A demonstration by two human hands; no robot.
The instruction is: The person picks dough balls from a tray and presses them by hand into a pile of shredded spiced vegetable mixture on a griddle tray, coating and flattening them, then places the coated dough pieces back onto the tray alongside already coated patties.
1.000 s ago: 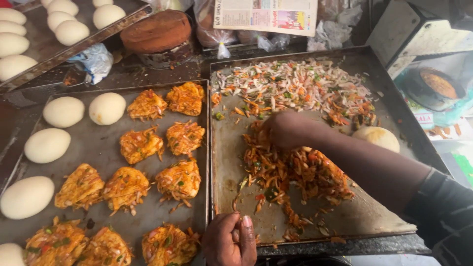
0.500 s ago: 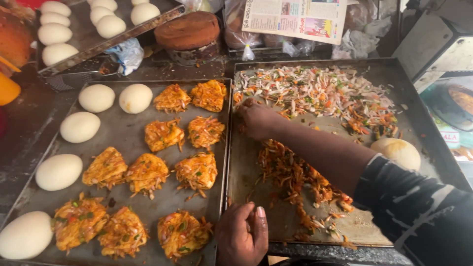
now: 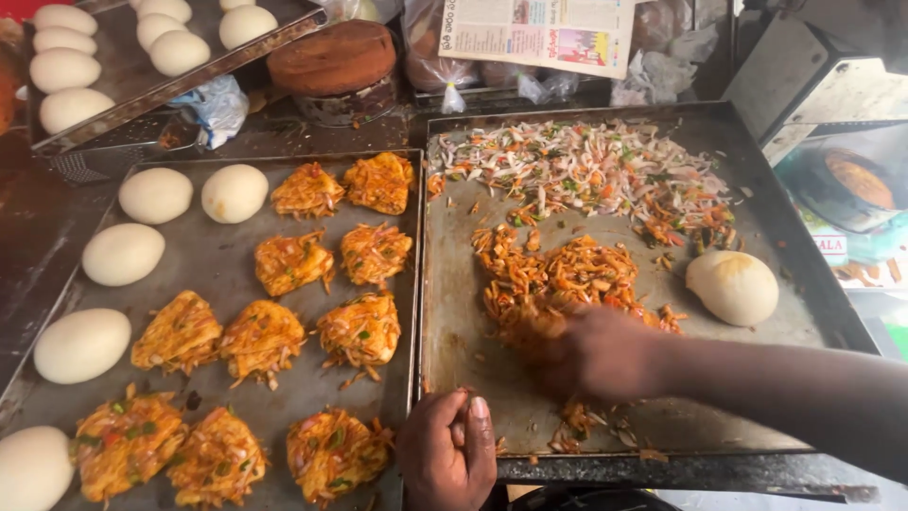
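Note:
My right hand (image 3: 596, 355), blurred by motion, is down in the orange battered vegetable mix (image 3: 567, 279) on the right metal tray (image 3: 454, 331), fingers curled into the heap. Whether it grips any of the mix cannot be seen. My left hand (image 3: 449, 449) rests at the near edge between the two trays, fingers curled, holding nothing. Behind the orange heap lies a spread of pale shredded vegetables (image 3: 586, 166). One white dough ball (image 3: 733, 287) sits at the right of this tray.
The left tray (image 3: 218, 270) carries several orange shaped patties (image 3: 359, 326) and white dough balls (image 3: 123, 253). A raised tray (image 3: 123, 85) of more dough balls stands at the back left, beside a brown round lid (image 3: 331, 57). Newspaper (image 3: 534, 33) and plastic bags lie behind.
My right hand has swept from the far left of the right tray back toward me, dragging orange mix into a heap near the tray's middle. The left hand stays at the front edge.

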